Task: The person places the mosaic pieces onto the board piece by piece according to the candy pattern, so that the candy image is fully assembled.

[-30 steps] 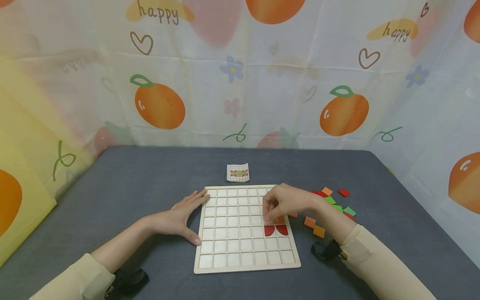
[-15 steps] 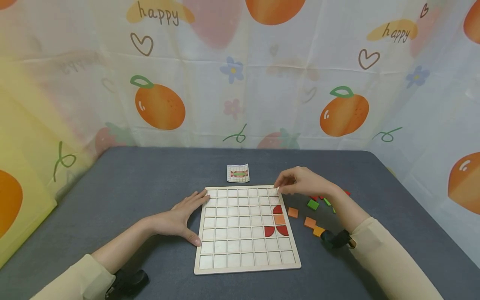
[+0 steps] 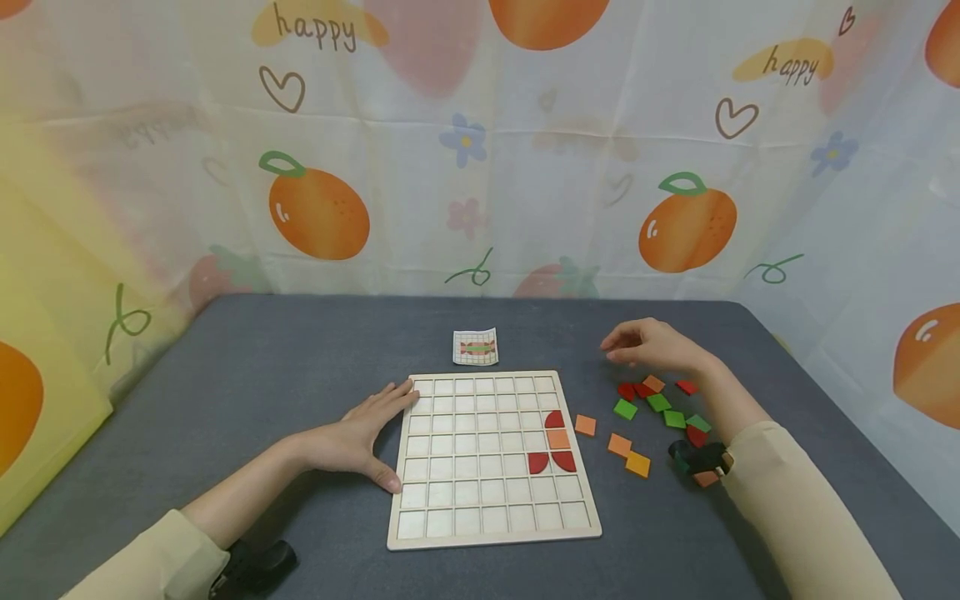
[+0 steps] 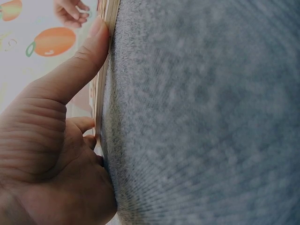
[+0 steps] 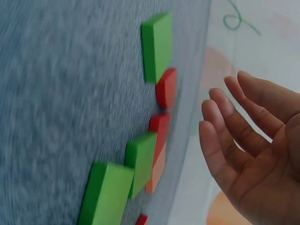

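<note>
A pale wooden grid board (image 3: 468, 492) lies on the dark table. At its right side sit an orange square tile (image 3: 558, 438) and three red rounded tiles, one of them the upper red tile (image 3: 554, 419). My left hand (image 3: 352, 437) rests at the board's left edge, fingers spread; in the left wrist view its thumb (image 4: 84, 61) touches the wooden edge. Above the loose tiles to the right hovers my right hand (image 3: 654, 343). Its fingers are loosely bent and hold nothing, as the right wrist view shows, near a green tile (image 5: 157, 47).
Right of the board lie several loose tiles: a green tile (image 3: 625, 409), a red tile (image 3: 697, 435), an orange tile (image 3: 586, 425) and others. Behind the board is a small picture card (image 3: 475, 347) with a grid pattern. A fruit-print curtain (image 3: 525, 167) hangs beyond the table.
My right hand has left the board's right side and moved back and rightward over the loose tiles. A red tile above the orange one, earlier behind the hand, now shows. The left hand stays put.
</note>
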Demonstrator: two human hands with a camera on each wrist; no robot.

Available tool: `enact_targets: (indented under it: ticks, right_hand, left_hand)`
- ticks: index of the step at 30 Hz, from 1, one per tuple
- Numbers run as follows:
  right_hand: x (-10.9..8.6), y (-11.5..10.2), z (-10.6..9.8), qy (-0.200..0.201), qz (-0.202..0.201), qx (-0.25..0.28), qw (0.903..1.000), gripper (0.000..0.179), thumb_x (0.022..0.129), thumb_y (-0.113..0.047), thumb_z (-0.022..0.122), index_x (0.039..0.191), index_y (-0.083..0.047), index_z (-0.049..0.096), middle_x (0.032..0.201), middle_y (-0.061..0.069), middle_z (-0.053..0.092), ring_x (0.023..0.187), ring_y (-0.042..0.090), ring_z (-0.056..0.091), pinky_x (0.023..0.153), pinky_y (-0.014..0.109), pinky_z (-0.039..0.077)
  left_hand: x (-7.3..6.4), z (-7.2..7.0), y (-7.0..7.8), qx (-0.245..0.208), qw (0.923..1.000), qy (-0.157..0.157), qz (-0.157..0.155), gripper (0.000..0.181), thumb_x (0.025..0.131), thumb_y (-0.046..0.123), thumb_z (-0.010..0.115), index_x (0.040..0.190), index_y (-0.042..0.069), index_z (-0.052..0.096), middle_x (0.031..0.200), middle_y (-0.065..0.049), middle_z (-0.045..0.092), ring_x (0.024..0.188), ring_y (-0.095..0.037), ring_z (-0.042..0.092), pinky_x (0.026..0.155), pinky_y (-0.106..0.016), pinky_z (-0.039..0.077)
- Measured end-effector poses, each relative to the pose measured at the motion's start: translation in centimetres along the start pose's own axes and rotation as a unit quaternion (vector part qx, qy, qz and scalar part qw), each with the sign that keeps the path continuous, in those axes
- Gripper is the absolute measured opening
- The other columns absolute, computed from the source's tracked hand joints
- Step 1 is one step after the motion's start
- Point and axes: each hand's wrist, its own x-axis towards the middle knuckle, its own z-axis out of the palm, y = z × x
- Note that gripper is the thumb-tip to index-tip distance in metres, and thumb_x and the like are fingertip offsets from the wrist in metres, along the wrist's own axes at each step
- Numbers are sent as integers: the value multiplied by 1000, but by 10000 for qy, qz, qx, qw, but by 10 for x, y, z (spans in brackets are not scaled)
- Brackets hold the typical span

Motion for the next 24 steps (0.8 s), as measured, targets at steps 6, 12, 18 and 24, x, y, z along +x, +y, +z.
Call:
enact_targets:
  ticks: [6, 12, 18, 24]
  right_hand:
    - [-4, 13, -7, -61, 117, -82, 9999, 36, 98, -28, 62, 127, -7, 64, 129, 15, 65, 111, 26, 64, 93, 42, 55]
    - [-8, 20, -12, -328, 214, -136, 9991, 38, 97, -27, 63, 126, -3, 63, 127, 18, 66, 107, 25, 65, 91, 42, 55]
    - [-11, 32, -15, -579, 231, -170, 9979, 36, 96, -24, 64, 123, -1, 64, 122, 18, 67, 102, 22, 65, 93, 46, 54]
    - [-13, 41, -17, -814, 349, 220, 9958, 37, 92, -22, 69, 122, 0, 63, 120, 18, 68, 99, 17, 66, 91, 42, 55]
  left_hand:
    - [0, 0, 0, -3, 10000, -4, -1, 123, 69, 45, 87, 159, 9, 13, 169, -13, -1, 154, -45, -7, 113, -76, 4]
    - [0, 1, -2, 13, 10000, 12, -42, 123, 69, 46, 87, 159, 9, 14, 169, -13, 0, 154, -45, -7, 113, -76, 4]
    - [0, 1, -1, -4, 10000, -7, -44, 123, 69, 46, 87, 160, 9, 13, 169, -13, -1, 154, -44, -7, 113, -76, 4]
    - [0, 0, 0, -15, 10000, -26, -26, 123, 69, 46, 87, 159, 8, 12, 169, -14, -1, 154, -45, -8, 113, -76, 4]
